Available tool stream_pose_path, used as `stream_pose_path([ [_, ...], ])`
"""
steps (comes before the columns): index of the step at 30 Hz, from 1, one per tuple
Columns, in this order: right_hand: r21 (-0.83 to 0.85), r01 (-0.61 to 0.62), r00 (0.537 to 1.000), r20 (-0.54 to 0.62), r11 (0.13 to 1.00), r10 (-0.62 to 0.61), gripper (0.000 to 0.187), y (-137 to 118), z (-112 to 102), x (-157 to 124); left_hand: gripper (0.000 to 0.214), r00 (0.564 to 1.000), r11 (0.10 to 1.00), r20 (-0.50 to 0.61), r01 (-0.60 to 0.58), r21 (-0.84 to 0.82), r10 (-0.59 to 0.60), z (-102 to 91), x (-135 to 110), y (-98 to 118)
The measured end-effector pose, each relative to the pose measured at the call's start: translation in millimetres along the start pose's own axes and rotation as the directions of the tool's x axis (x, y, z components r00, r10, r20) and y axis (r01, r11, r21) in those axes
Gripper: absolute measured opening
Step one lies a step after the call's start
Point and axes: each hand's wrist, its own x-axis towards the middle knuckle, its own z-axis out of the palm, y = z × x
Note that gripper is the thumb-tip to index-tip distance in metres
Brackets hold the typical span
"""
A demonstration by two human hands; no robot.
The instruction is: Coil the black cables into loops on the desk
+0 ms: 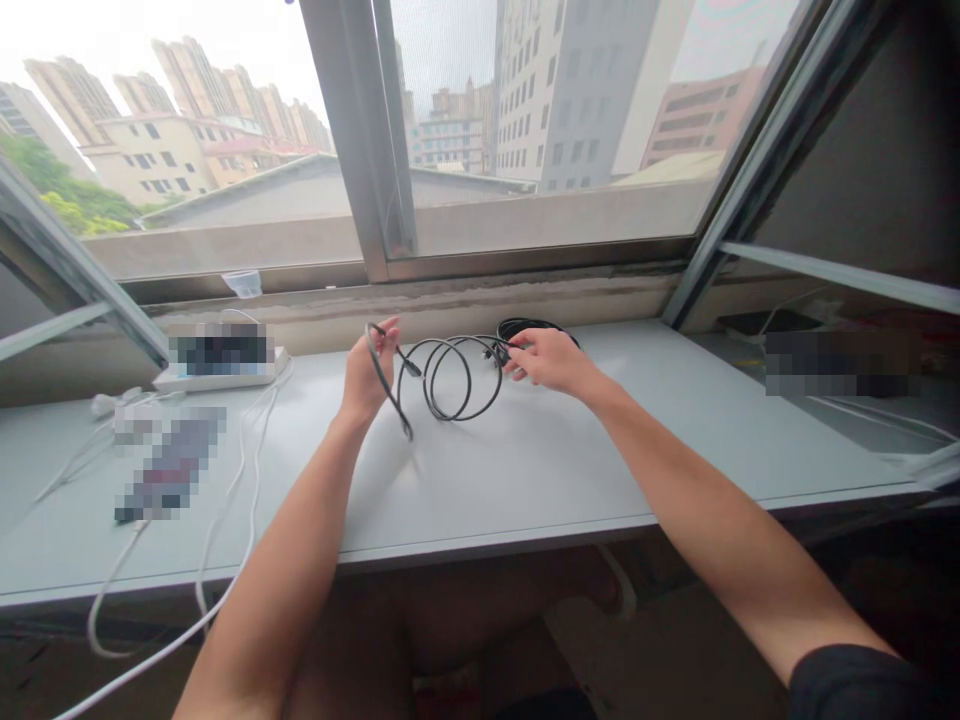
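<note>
A black cable (469, 375) runs in loose loops between my two hands, above the pale tabletop. My left hand (371, 365) is closed around one part of it, with a loop hanging down in front and a dark connector (412, 368) dangling beside the fingers. On the other side, my right hand (551, 360) pinches the cable near a black plug (496, 352). Behind that hand lies a coil of black cable (529, 325) on the table, partly covered by the fingers.
At the left stands a white power strip (279, 366) with white cords (247, 470) trailing over the front edge. A blurred flat device (172, 465) lies near it. Metal frame posts (720, 215) rise at both ends of the table (510, 480). A clear cup (244, 284) sits on the sill.
</note>
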Motion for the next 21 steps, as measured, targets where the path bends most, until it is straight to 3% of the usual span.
stream_pose_path([
  [3, -0.199, 0.071, 0.991, -0.095, 0.977, -0.091, 0.021, 3, -8, 2, 0.043, 0.998, 0.997, -0.050, 0.019, -0.076, -0.023, -6.4, 3, 1],
  [5, -0.234, 0.100, 0.981, -0.138, 0.967, -0.135, 0.022, 1, -13, 2, 0.042, 0.997, 0.998, -0.072, 0.014, -0.064, -0.019, -10.0, 4, 2],
  [9, 0.100, 0.051, 0.998, -0.048, 0.994, -0.046, 0.026, -8, -24, -1, 0.044, 0.998, 0.999, -0.049, -0.034, 0.022, 0.035, -16.0, 5, 3],
  [13, 0.394, -0.014, 0.998, 0.069, 0.919, -0.015, 0.029, -17, -35, -7, 0.048, 0.998, 1.000, -0.057, 0.011, 0.010, -0.010, -21.6, 6, 3],
  [17, 0.552, -0.023, 0.997, 0.078, 0.834, -0.024, 0.024, -23, -43, -11, 0.051, 0.994, 0.980, -0.110, 0.002, -0.198, -0.024, -25.8, 9, 3],
  [21, 0.689, -0.042, 0.999, 0.044, 0.723, 0.015, 0.019, -26, -44, -13, 0.057, 0.994, 0.898, -0.095, -0.002, -0.439, -0.045, -28.6, 10, 5],
])
